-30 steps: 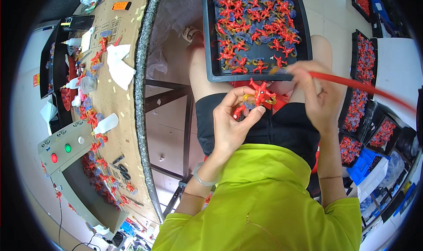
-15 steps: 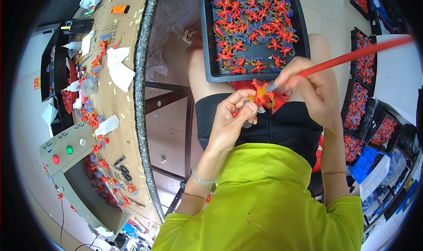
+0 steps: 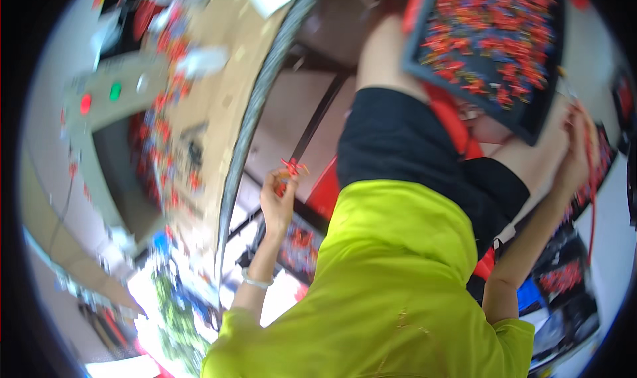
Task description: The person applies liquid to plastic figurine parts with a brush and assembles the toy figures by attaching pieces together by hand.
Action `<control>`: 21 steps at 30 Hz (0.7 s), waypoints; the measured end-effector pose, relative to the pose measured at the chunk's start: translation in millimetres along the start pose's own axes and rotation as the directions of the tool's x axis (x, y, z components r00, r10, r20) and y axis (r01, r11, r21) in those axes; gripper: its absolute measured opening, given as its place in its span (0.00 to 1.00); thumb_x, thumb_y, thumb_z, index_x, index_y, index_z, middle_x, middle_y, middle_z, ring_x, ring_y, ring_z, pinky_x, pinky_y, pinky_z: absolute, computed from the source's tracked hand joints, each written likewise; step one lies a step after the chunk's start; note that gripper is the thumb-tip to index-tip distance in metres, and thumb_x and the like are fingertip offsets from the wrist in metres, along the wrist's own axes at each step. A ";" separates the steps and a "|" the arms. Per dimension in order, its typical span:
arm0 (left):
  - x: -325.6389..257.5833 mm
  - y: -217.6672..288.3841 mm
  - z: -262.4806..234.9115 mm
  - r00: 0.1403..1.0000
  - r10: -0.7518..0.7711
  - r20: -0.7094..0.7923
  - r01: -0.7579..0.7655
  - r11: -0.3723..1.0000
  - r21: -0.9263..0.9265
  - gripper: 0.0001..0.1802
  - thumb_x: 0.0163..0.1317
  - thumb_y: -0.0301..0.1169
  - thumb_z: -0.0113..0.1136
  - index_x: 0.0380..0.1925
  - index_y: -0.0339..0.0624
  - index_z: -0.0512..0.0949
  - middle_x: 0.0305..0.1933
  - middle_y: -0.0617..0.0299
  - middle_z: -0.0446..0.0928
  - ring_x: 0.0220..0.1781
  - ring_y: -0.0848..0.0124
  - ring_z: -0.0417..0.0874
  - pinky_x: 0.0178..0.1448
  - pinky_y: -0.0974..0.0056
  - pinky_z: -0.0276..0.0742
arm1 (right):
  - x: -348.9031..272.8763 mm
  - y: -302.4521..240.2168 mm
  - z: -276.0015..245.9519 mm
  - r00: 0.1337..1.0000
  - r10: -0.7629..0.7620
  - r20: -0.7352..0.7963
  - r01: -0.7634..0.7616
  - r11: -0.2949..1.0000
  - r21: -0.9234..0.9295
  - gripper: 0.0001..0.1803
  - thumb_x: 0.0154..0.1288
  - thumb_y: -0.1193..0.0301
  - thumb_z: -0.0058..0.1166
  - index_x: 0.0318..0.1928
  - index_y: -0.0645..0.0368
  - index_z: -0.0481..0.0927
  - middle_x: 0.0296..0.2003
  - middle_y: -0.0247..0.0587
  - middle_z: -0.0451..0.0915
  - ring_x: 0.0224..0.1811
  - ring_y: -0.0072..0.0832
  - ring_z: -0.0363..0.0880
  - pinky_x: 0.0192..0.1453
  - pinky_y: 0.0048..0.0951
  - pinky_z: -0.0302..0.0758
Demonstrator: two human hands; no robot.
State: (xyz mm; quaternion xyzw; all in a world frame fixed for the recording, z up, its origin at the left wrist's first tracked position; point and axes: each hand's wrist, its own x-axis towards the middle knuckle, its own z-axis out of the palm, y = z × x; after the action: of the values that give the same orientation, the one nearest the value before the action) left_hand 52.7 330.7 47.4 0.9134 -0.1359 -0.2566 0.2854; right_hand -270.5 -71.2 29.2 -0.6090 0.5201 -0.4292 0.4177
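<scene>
My left hand [image 3: 277, 195] is closed on a small red figurine [image 3: 292, 166], pinched between thumb and fingers beside the workbench edge. Its finer details are blurred. Off to the right, my right hand [image 3: 581, 142] grips a paintbrush [image 3: 591, 212] whose long red handle hangs downward and whose tip points up near the tray. A black tray [image 3: 415, 66] full of red figurines with blue parts lies tilted across the far end of my lap. Both hands are wide apart, and neither touches the tray.
At the left stands a workbench [image 3: 232, 86] with a dark edge, bearing a white bottle [image 3: 202, 61], many figurines and a grey machine [image 3: 99, 89] with red and green buttons. More filled trays [image 3: 563, 278] sit at the lower right. A red stool [image 3: 325, 192] shows beside my leg.
My hands have parted: the left moved left and down with the figurine, the right moved right with the brush. The whole view has swung, so the tray now appears further right and tilted.
</scene>
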 end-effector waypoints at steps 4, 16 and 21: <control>-53.1 -71.9 -48.6 0.919 -0.039 -0.393 0.135 0.966 0.220 0.12 0.60 0.29 0.60 0.41 0.36 0.72 0.31 0.56 0.80 0.27 0.73 0.78 0.35 0.68 0.73 | 28.2 49.4 -17.6 0.985 0.065 0.162 -0.098 0.974 0.204 0.19 0.71 0.70 0.46 0.56 0.70 0.73 0.48 0.45 0.79 0.48 0.26 0.76 0.53 0.25 0.70; -142.1 -297.4 -55.2 0.304 -0.549 -0.779 0.674 0.702 -0.231 0.28 0.60 0.48 0.57 0.48 0.35 0.70 0.43 0.41 0.77 0.47 0.51 0.79 0.53 0.55 0.71 | 56.4 19.9 20.5 0.954 -0.112 0.279 0.102 0.993 0.052 0.17 0.69 0.70 0.48 0.53 0.69 0.76 0.48 0.46 0.79 0.46 0.26 0.78 0.55 0.26 0.70; -86.8 -231.6 -35.2 0.408 -0.443 -0.798 0.835 0.535 0.129 0.27 0.66 0.47 0.49 0.53 0.33 0.71 0.52 0.42 0.73 0.53 0.50 0.75 0.56 0.47 0.69 | 41.2 16.0 29.0 0.980 0.019 0.198 -0.018 1.000 -0.005 0.21 0.71 0.63 0.47 0.55 0.66 0.75 0.45 0.41 0.80 0.41 0.21 0.77 0.47 0.22 0.71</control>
State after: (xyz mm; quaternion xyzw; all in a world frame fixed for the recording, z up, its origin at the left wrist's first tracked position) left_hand 23.3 566.2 -30.7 0.9514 0.2952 0.0528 -0.0697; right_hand -243.5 -112.1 9.3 -0.6446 0.4823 -0.3617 0.4702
